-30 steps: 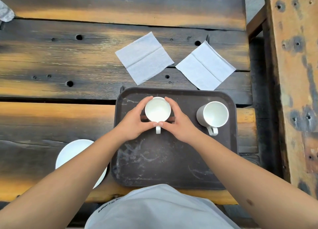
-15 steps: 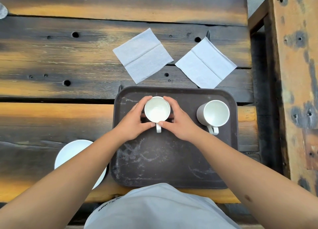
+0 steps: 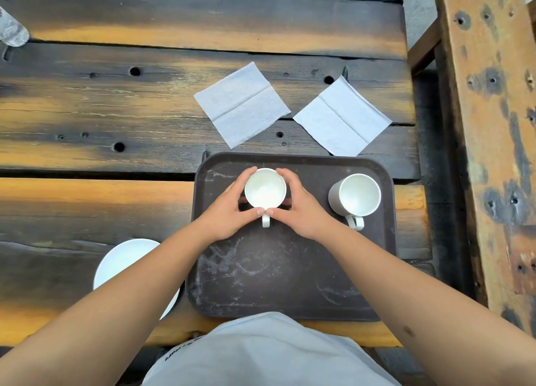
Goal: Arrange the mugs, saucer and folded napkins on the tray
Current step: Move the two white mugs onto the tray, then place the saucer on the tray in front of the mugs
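Cupping the small white mug (image 3: 265,189) between my left hand (image 3: 229,211) and right hand (image 3: 301,211) on the scuffed brown tray (image 3: 290,269); empty, glossy, handle toward me.

Mugs (image 3: 359,194) on tray (image 3: 290,272), napkins (image 3: 242,105) behind

Two plain white mugs (image 3: 265,188) (image 3: 356,194) are shown on a dark brown tray (image 3: 290,269), whose surface is marked with pale, whitish smears and ring stains. Two pale white napkins (image 3: 242,105) (image 3: 342,116) and a white saucer (image 3: 124,261) are set against table planks (image 3: 116,110) streaked in charred black and orange-tan.
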The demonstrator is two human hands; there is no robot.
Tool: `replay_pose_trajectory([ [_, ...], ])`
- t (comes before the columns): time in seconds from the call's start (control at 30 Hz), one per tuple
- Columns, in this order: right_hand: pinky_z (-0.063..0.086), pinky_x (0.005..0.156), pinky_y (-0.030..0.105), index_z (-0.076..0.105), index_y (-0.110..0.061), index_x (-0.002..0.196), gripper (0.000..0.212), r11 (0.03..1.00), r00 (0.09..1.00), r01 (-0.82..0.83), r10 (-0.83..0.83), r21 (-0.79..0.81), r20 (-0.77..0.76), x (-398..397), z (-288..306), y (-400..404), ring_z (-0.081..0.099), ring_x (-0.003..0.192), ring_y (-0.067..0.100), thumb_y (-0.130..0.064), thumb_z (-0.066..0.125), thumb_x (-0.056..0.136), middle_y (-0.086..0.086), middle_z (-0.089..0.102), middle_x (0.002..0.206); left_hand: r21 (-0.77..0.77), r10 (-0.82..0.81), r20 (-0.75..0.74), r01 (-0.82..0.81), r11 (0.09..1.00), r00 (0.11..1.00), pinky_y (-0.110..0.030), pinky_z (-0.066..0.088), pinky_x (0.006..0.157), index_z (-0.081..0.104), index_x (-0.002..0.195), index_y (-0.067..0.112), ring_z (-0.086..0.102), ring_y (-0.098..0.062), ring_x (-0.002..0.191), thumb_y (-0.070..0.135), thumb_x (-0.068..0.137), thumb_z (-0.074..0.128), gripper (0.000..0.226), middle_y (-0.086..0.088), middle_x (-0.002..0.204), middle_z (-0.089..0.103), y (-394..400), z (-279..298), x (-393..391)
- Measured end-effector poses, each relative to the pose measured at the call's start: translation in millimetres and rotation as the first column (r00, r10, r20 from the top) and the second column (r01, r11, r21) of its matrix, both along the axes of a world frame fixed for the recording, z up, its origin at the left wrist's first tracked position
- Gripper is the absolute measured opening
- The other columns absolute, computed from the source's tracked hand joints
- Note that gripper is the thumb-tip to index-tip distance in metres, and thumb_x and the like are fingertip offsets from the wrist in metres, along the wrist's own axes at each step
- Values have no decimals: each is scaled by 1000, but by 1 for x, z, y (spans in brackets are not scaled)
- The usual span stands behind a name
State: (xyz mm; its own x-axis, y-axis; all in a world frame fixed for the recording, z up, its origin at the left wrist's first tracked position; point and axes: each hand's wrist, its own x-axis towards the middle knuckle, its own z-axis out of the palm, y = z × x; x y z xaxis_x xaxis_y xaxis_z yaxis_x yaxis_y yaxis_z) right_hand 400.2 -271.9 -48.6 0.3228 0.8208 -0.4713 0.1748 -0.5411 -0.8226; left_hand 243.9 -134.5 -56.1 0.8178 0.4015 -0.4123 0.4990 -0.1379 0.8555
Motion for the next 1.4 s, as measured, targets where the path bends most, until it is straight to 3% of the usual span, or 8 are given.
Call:
replay_pose_trajectory([
  [0.17, 39, 109, 41, 13, -48, 145, 90, 999, 1000, -15, 16, -33, 16, -3, 4, -4, 43, 132, 16, -45, 72, 77, -9, 37, 150, 22, 14, -31, -13, 1000, 999, -23, 21, 112, 2, 144, 62, 22, 3, 141, 43, 86, 68, 90, 20, 159, 17, -7, 0, -3],
  [0.3, 18, 116, 31, -6, -42, 151, 108, 993, 988, -94, 102, -78, 117, -8, 10, -12, 6, 148, 6, -57, 68, 75, -13, 6, 163, 130, 27, -71, -18, 991, 997, -27, 18, 111, -9, 143, 61, 14, 2, 143, 56, 80, 63, 96, 21, 160, 6, -13, 5, -14],
  [0.4, 8, 121, 42, -11, -40, 150, 109, 986, 964, -123, 145, -111, 223, -16, 16, -24, -12, 148, 10, -65, 63, 74, -14, -12, 162, 207, -13, -130, 39, 978, 991, -27, 14, 113, -11, 148, 51, 3, 6, 142, 58, 81, 59, 97, 18, 162, -1, -18, 10, -29],
  [0.5, 9, 118, 50, -13, -47, 147, 109, 970, 934, -160, 208, -182, 289, -27, 25, -38, -17, 148, 18, -73, 56, 68, -12, -23, 160, 347, -79, -228, 156, 925, 971, -39, 16, 119, -7, 152, 41, 1, -10, 149, 68, 79, 46, 94, 9, 164, 0, -24, 21, -47],
  [0.63, 10, 118, 51, -14, -45, 147, 108, 950, 847, -230, 302, -211, 438, -47, 31, -57, -20, 147, 18, -72, 58, 72, -9, -28, 158, 525, -137, -356, 319, 789, 924, -45, 20, 119, -2, 154, 36, 2, -18, 150, 74, 78, 30, 92, 3, 165, 2, -37, 36, -71],
  [0.83, 12, 118, 48, -12, -43, 149, 109, 935, 775, -274, 354, -227, 524, -74, 34, -72, -14, 148, 21, -73, 57, 71, -3, -20, 162, 601, -101, -431, 369, 710, 897, -43, 21, 118, 12, 154, 32, 6, -23, 150, 77, 78, 27, 89, -1, 164, 8, -59, 47, -102],
  [0.97, 15, 119, 49, -5, -39, 152, 106, 906, 693, -360, 419, -222, 587, -92, 37, -76, -9, 150, 23, -76, 54, 71, -1, -12, 164, 617, -27, -435, 320, 719, 900, -44, 21, 119, 19, 153, 31, 10, -24, 150, 77, 78, 27, 88, -2, 164, 12, -73, 54, -128],
  [1.4, 10, 118, 52, -4, -39, 152, 114, 732, 520, -589, 668, -343, 532, -156, 39, -41, -8, 150, 23, -80, 58, 66, -1, -10, 164, 552, 148, -493, 177, 815, 857, -45, 21, 117, 17, 154, 31, 7, -22, 150, 83, 74, 20, 95, -1, 164, 12, -74, 50, -219],
])
